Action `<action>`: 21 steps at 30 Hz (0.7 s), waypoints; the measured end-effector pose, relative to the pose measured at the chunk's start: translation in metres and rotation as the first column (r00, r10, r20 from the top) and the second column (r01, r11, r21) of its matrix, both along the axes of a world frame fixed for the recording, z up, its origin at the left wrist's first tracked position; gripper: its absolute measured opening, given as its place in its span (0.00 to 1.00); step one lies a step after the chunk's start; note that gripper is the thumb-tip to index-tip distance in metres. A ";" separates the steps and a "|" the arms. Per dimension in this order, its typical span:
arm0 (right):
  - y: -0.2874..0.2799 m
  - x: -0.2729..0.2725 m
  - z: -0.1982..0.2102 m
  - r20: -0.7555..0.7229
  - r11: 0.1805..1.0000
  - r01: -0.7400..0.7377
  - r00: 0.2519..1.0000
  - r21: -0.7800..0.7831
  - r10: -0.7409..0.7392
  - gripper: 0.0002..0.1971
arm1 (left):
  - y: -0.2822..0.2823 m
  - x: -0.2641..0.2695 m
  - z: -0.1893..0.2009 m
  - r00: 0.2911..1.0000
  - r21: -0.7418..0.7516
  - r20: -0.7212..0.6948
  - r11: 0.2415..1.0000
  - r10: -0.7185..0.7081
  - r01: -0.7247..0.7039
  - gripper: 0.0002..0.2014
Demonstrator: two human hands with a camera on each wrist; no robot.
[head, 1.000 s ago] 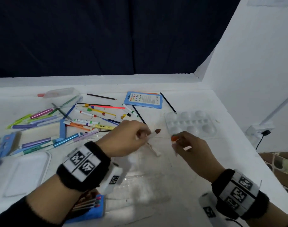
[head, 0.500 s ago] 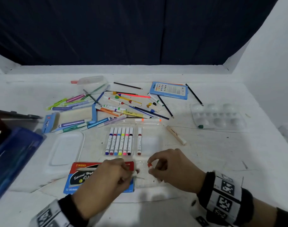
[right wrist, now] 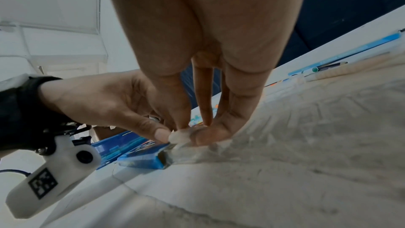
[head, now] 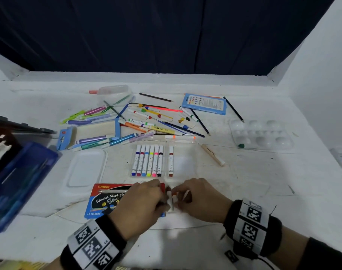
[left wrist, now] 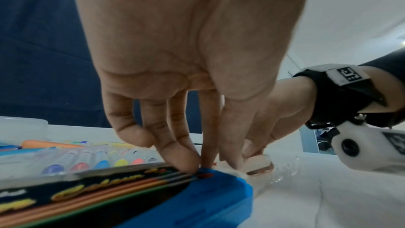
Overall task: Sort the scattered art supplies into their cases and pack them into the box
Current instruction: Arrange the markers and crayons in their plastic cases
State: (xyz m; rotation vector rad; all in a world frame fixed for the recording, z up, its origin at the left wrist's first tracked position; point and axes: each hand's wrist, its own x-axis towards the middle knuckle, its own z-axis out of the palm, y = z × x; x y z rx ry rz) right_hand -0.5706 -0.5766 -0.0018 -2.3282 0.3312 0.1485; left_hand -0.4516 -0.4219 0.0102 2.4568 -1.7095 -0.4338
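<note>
Both hands, the left hand (head: 141, 201) and right hand (head: 201, 197), pinch a white marker (head: 170, 199) between their fingertips at the clear tray's (head: 185, 162) near edge on the desk (head: 263, 191), its length pointing away toward the empty slots just beyond.

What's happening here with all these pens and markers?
A person is tidying art supplies on a white table. Both hands meet over a small white marker: the left hand and right hand pinch it at the near edge of a clear marker tray, which already holds seven markers. A blue pencil box lies under the left hand. Many pens and pencils are scattered farther back.
</note>
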 end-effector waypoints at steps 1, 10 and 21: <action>0.001 0.000 0.001 -0.009 1.000 -0.011 1.000 -0.009 0.011 0.08 | -0.001 0.001 0.000 1.000 -0.015 -0.002 1.000 0.005 -0.005 0.12; 0.002 0.009 -0.006 0.007 0.991 0.038 0.999 -0.129 -0.038 0.08 | -0.009 0.000 -0.001 0.991 0.003 0.126 0.999 0.049 -0.049 0.14; 0.002 0.013 -0.010 0.056 0.981 0.012 0.998 -0.194 -0.001 0.09 | -0.010 0.006 -0.008 0.985 -0.021 0.147 0.996 0.090 -0.088 0.19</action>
